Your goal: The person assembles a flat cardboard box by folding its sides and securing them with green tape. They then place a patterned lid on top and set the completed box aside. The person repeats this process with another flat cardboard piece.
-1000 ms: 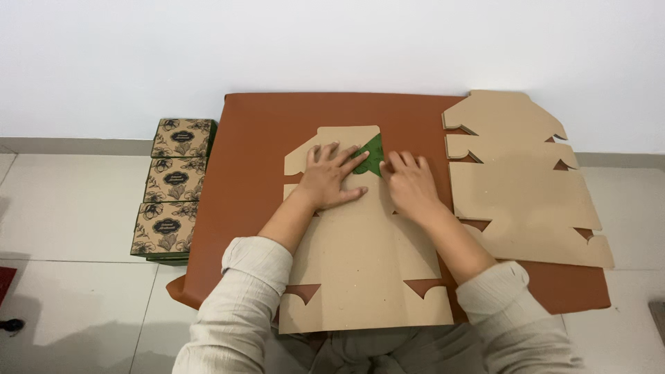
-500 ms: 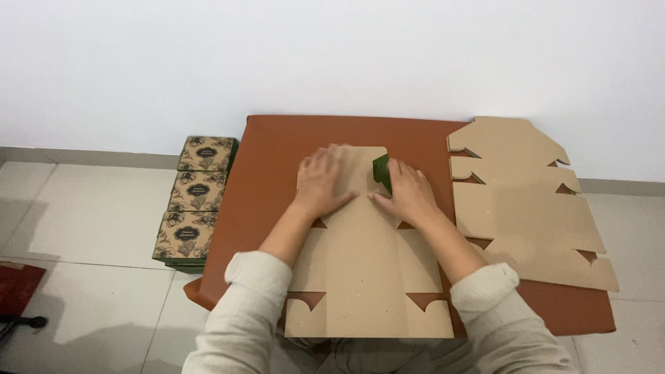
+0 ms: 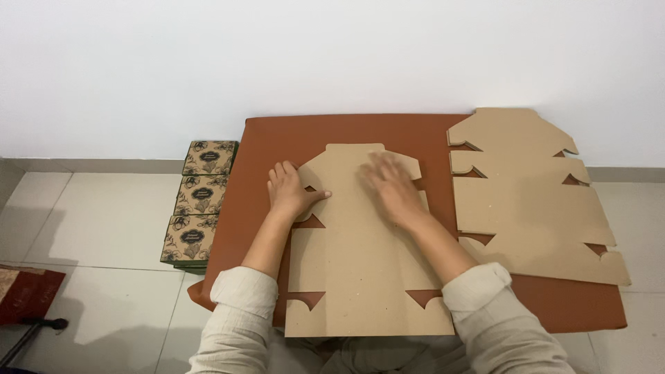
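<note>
— Pressing down w/ both hands? How many cardboard pieces on there?

— Yep, both. One flat die-cut cardboard blank (image 3: 360, 270) lies mid-table, brown side up, on the rust-brown table top (image 3: 415, 131). Left hand (image 3: 289, 190) lies palm-down on the blank's upper left flap, fingers together & straight, thumb stuck out to the side. Right hand (image 3: 389, 185) is flat on the upper middle of the blank, a bit blurred; fingers look slightly spread, nothing pinched.

— Other blanks?

— One stack of flat blanks (image 3: 526, 201) on the right part of the table, just beside the first, not touching either hand. Can't tell how many sheets are in it; edges are offset, so more than 1.

— Anything off the table?

— 3 printed boxes (image 3: 199, 201) in a row on the tiled floor (image 3: 104, 221) to the left of the table, floral pattern, dark oval labels, against the table edge. They seem to sit on other green-edged ones below; count unclear. 2 cream sleeves (image 3: 244, 305) at the bottom, one per arm.
</note>
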